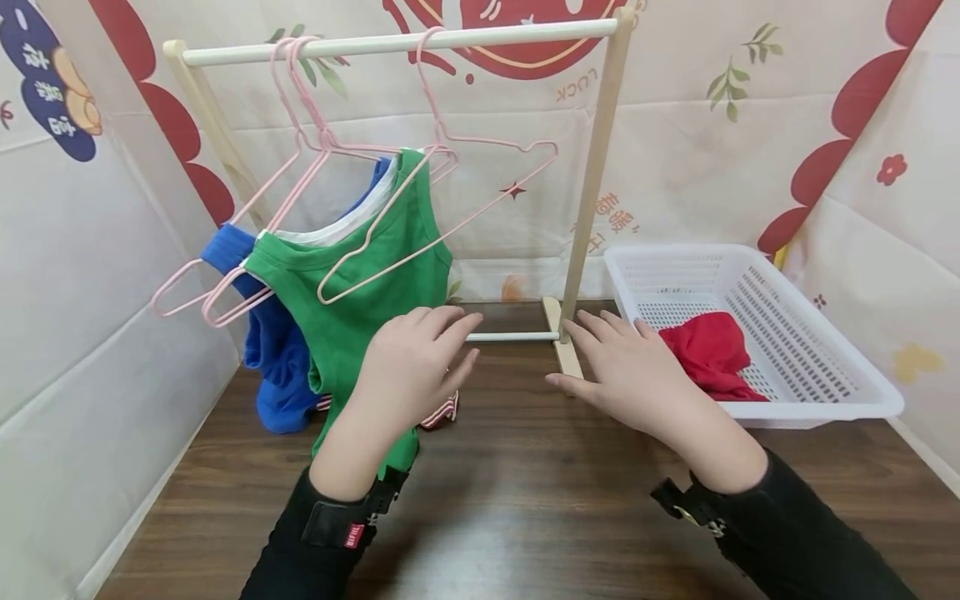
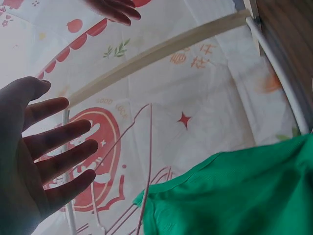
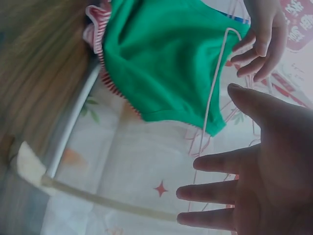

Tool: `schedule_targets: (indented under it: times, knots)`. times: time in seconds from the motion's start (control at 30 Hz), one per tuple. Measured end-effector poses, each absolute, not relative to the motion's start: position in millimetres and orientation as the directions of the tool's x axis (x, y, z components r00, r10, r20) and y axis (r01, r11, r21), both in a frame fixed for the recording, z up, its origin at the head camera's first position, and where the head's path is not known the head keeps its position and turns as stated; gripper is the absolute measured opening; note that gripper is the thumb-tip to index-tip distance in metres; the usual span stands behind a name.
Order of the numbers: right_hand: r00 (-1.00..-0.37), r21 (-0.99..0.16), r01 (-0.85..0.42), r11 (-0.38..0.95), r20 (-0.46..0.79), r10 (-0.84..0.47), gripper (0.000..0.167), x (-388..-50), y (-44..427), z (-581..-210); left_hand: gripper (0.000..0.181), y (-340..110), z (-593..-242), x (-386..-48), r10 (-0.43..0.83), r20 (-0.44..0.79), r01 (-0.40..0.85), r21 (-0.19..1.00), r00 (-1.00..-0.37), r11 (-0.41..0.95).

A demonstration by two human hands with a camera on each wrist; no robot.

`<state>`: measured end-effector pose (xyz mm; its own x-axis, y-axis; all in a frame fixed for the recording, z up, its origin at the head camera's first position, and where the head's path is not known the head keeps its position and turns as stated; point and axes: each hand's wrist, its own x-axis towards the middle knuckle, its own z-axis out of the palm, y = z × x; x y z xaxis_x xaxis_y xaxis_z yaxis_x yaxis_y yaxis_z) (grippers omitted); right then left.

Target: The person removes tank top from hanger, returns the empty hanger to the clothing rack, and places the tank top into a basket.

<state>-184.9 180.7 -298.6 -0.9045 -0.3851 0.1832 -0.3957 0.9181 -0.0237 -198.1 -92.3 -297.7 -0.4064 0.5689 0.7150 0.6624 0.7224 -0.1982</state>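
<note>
My left hand (image 1: pixel 412 358) is held up in front of the green sleeveless top (image 1: pixel 360 267), fingers extended and holding nothing. In the left wrist view its spread fingers are plainly separate. My right hand (image 1: pixel 637 375) hovers before the rack's right post (image 1: pixel 592 167), also holding nothing, its fingers extended in the right wrist view. The green top hangs on a pink hanger, with a blue garment (image 1: pixel 281 350) on another hanger behind it. A bare pink hanger (image 1: pixel 438 125) hangs in front of the green top. Part of a red-and-white striped cloth (image 1: pixel 442 412) shows below, mostly hidden.
The hangers hang from the white top rail (image 1: pixel 405 42) of a wooden-sided rack. On the right stands a white plastic basket (image 1: pixel 810 411) with a red cloth (image 1: pixel 708 350) inside. A brown wooden tabletop (image 1: pixel 510 517) lies beneath, and printed fabric (image 1: pixel 675 167) surrounds it.
</note>
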Motion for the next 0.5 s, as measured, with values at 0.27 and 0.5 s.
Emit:
schedule_targets:
  times: [0.27,0.5]
  knots:
    - [-0.886,-0.013,-0.419,0.908,0.227,-0.405,0.090,-196.1,160.3,-295.7,0.038,-115.6,-286.0,-191.1,0.528,0.734,0.620,-0.188,-0.427,0.762]
    - [-0.896,-0.067,-0.403,0.913,0.230,-0.379,0.090,-197.3,152.6,-295.8,0.049,-131.8,-281.4,-187.1,0.552,0.676,0.623,-0.174,-0.487,0.763]
